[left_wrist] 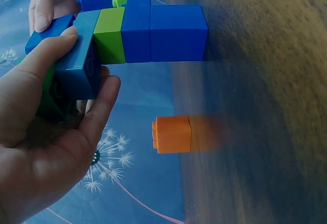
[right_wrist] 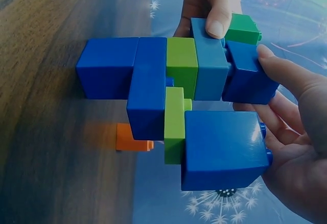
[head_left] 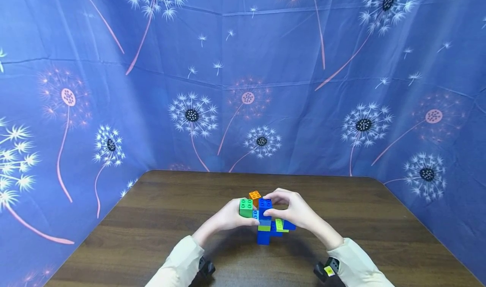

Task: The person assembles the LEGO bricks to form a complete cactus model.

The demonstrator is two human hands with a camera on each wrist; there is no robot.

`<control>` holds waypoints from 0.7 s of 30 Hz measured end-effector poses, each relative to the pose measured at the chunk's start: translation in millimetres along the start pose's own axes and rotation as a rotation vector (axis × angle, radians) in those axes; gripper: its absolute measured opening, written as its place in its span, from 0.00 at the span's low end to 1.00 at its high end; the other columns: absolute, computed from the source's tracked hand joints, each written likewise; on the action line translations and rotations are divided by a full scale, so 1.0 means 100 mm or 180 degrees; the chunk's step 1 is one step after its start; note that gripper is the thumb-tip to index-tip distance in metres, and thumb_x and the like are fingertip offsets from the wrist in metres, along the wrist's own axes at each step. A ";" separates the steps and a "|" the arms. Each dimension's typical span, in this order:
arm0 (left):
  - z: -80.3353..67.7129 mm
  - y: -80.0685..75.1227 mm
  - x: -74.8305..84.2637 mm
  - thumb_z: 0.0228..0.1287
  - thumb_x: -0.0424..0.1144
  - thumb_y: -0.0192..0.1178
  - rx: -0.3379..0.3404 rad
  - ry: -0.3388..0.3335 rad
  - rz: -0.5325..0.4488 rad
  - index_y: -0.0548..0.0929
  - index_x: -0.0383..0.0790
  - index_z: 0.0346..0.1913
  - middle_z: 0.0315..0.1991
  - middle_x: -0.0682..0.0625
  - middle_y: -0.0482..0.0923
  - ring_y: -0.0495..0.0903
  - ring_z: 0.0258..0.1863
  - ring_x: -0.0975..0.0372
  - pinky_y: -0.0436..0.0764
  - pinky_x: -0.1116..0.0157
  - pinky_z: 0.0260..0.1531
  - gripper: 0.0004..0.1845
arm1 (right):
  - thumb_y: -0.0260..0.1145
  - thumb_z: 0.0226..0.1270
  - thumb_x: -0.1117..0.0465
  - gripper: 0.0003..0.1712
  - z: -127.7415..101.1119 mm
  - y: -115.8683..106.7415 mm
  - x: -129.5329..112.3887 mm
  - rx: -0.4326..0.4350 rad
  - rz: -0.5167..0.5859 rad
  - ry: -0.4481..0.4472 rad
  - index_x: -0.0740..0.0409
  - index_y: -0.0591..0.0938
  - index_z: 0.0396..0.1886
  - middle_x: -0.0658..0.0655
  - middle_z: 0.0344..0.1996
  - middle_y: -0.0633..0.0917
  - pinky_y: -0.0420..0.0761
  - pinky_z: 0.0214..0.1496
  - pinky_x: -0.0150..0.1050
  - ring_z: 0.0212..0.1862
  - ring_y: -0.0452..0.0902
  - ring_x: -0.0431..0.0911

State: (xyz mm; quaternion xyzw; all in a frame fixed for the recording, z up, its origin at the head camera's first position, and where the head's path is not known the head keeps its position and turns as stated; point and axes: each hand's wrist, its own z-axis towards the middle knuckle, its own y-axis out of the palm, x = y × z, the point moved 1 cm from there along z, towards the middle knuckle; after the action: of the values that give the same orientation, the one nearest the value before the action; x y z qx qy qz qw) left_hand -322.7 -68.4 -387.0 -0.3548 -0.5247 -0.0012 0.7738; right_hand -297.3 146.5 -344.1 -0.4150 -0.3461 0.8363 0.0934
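A brick structure (head_left: pixel 265 230) of dark blue, light blue and lime green bricks stands upright on the wooden table (head_left: pixel 152 219). My left hand (head_left: pixel 248 217) grips its upper left side, with the thumb on the light blue brick (right_wrist: pixel 209 66) next to a green brick (head_left: pixel 246 207). My right hand (head_left: pixel 271 207) pinches the dark blue top brick (head_left: pixel 265 204) from the right. In the left wrist view my left hand (left_wrist: pixel 76 76) is curled round the structure's top (left_wrist: pixel 82 66). In the right wrist view my right hand (right_wrist: pixel 278 106) holds the dark blue bricks (right_wrist: pixel 248 76).
A single orange brick (head_left: pixel 255 196) stands on the table just behind the structure, also seen as the orange brick (left_wrist: pixel 172 133) in the left wrist view. Blue dandelion-print cloth (head_left: pixel 243 88) walls the table at the back and both sides.
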 end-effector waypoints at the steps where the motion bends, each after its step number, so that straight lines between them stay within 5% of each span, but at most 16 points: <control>1: 0.00 0.00 0.00 0.53 0.41 0.69 0.0002 0.0001 0.0002 0.78 0.35 0.43 0.30 0.50 0.81 0.78 0.26 0.65 0.79 0.70 0.31 0.18 | 0.70 0.56 0.61 0.19 -0.01 0.00 -0.03 -0.0004 0.0021 0.0012 0.61 0.81 0.48 0.55 0.37 0.83 0.80 0.48 0.44 0.40 0.81 0.46; 10: 0.00 0.01 -0.01 0.53 0.40 0.69 0.0032 -0.0004 0.0049 0.79 0.35 0.43 0.30 0.50 0.81 0.78 0.25 0.65 0.79 0.71 0.30 0.17 | 0.70 0.56 0.61 0.20 -0.02 0.05 0.08 0.0043 0.0037 0.0067 0.59 0.81 0.49 0.54 0.39 0.83 0.79 0.49 0.47 0.41 0.81 0.45; 21: 0.01 0.01 -0.02 0.54 0.39 0.69 0.0044 0.0000 0.0035 0.79 0.36 0.44 0.31 0.51 0.82 0.78 0.25 0.67 0.79 0.71 0.31 0.16 | 0.70 0.55 0.64 0.19 -0.05 -0.03 -0.18 -0.0037 0.0070 0.0007 0.65 0.80 0.47 0.58 0.37 0.82 0.79 0.49 0.49 0.40 0.80 0.49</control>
State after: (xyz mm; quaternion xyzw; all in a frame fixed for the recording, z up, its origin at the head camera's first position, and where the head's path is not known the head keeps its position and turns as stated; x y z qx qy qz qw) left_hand -323.7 -67.5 -389.2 -0.3524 -0.5228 0.0066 0.7762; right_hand -282.5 143.1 -332.4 -0.4202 -0.3462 0.8347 0.0822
